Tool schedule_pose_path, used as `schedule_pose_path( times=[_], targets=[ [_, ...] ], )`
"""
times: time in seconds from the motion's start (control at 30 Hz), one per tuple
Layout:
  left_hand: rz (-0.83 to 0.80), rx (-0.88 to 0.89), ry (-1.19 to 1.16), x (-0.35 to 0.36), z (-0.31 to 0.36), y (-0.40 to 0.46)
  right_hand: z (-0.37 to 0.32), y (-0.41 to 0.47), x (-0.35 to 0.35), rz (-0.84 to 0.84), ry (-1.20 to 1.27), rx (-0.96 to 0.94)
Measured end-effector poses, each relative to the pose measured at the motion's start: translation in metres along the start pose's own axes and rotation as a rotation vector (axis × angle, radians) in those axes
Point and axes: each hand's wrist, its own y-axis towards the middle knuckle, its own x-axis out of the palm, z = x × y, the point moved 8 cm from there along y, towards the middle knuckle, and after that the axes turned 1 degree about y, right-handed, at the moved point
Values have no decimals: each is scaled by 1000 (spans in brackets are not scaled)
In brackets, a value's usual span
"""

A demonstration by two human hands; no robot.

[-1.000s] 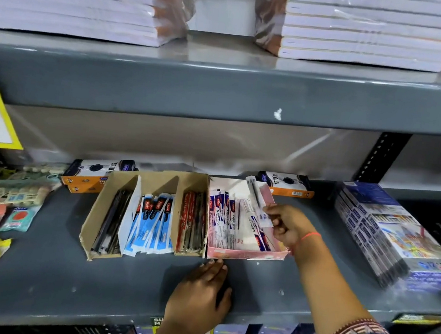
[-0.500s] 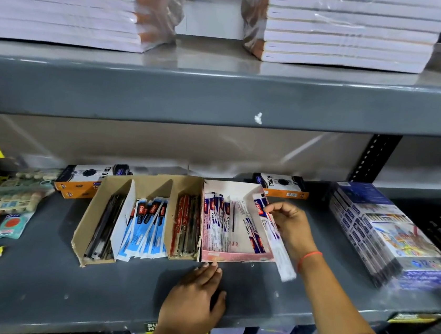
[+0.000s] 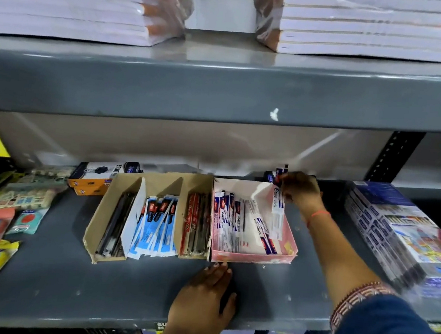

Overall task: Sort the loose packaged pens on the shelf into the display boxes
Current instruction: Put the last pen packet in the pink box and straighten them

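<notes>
**One packaged pen going down into the pink box**

While the left hand (image 3: 203,294) lies flat and open on the front of the shelf (image 3: 63,286), holding nothing, its fingertips come just up to the front wall of the pink display box (image 3: 253,257); whether they touch it I cannot tell. I judge that this hand is there to keep the box steady.

Behind it, the pink display box already has a layer of white-and-blue pen packets. To its left, and against it, is the brown cardboard box (image 3: 97,224) with three compartments: dark pens on the left, blue packets in the middle, red and dark pens on the right.

Farther back, the right hand (image 3: 300,191) is over the far right corner of the pink box. Its fingers are closed in a pinch on the top end of one packaged pen (image 3: 277,214), which hangs nearly upright with its lower end inside the box, near the right wall.

The step in hand seems to be placing this pen among the similar ones. The next move calls for tilting the packet to lie along the others before the pinch opens.

As for writing, the blue packets carry a word like "Flair", and the orange-and-white box (image 3: 100,176) at the back shows "TRIO". The word on the held packet is too blurred to read.
</notes>
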Motion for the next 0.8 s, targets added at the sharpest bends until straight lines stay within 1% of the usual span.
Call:
schedule_pose_path(
  times=[0.07,0.1,0.2,0.3,0.37,0.5,0.63,0.73,0.8],
  targets=[
    [15,7,15,0,-1,0,-14,13,3,7,-358,-85],
    [24,12,22,0,-1,1,-16,16,8,-19,-490,-98],
    [38,29,8,-1,1,0,-1,12,29,-116,-730,-82],
    [35,39,12,-3,2,0,14,2,48,-156,-836,-105],
    [37,45,2,-3,2,1,19,-4,54,-148,-899,-126],
    [56,52,0,-4,3,1,31,-13,59,-151,-998,-81],
    [64,55,13,-3,3,0,23,-25,69,-111,-1048,-168],
    [74,50,15,-3,2,1,29,-31,82,-200,-1117,-177],
    [77,47,14,-3,3,0,32,-32,82,-226,-1163,-173]
  ],
)
